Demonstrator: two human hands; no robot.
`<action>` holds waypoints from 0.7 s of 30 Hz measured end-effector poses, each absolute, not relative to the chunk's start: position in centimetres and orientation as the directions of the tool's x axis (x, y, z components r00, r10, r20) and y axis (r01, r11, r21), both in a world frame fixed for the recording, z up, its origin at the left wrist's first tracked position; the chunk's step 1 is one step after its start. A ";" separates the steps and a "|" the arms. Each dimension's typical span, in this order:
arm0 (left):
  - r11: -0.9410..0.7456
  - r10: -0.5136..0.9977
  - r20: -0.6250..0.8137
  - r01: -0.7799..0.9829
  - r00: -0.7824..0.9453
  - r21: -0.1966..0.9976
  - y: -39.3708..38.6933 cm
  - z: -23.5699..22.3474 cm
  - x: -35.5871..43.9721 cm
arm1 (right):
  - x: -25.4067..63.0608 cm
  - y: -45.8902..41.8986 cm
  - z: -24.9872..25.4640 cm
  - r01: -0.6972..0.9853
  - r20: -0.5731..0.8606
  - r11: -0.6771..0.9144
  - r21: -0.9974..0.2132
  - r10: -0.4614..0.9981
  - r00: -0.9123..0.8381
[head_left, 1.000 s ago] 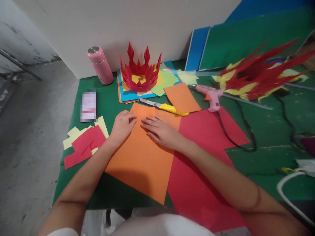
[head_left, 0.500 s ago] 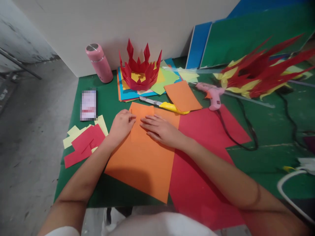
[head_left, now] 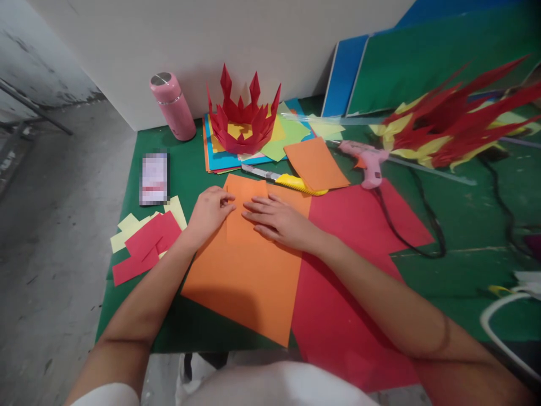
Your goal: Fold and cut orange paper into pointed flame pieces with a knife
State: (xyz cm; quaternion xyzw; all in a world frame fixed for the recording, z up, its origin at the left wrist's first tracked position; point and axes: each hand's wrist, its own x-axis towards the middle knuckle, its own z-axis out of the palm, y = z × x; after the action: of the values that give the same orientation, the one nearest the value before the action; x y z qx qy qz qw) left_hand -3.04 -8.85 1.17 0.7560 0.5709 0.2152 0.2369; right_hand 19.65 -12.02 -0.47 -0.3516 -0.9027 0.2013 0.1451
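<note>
**Right hand (head_left: 287, 224) flat on a small orange paper rectangle (head_left: 237, 230), left hand (head_left: 209, 211) at its edge**

The right grip is spread flat, clasping nothing. The left grip has thumb and fingertips drawn close; I cannot tell whether they pinch the paper. The rectangle lies on a large orange paper sheet (head_left: 249, 276), left of centre on the green desk (head_left: 181, 330), towards its front edge. For clean work, even pressure from the right fingers should stop slipping, while the left fingertips should square the near edge gently, without buckling it. The large sheet overlaps a big red paper sheet (head_left: 350, 321) that runs past the desk's front edge. Beyond, a yellow-handled utility knife (head_left: 291, 180) lies close; its metal end deserves care. A red folded-paper crown (head_left: 243, 141) stands near the desk's back edge.
</note>
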 end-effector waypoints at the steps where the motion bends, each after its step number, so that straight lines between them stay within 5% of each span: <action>1: -0.229 0.967 0.052 0.758 0.250 0.611 -8.8 1.1 -3.1 | 19.7 -12.0 -0.4 0.574 0.115 0.671 -0.470 0.691 -0.714; 21: -0.130 0.984 -0.003 0.723 0.180 0.678 -8.9 1.4 -2.8 | 20.0 -12.0 -0.5 0.563 0.112 0.666 -0.489 0.688 -0.717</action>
State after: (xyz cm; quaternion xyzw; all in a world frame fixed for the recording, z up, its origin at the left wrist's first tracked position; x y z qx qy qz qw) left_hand -2.83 -8.89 1.38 0.7151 0.5966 0.2319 0.2808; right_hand 19.99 -12.00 -0.47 -0.3473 -0.9010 0.2157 0.1450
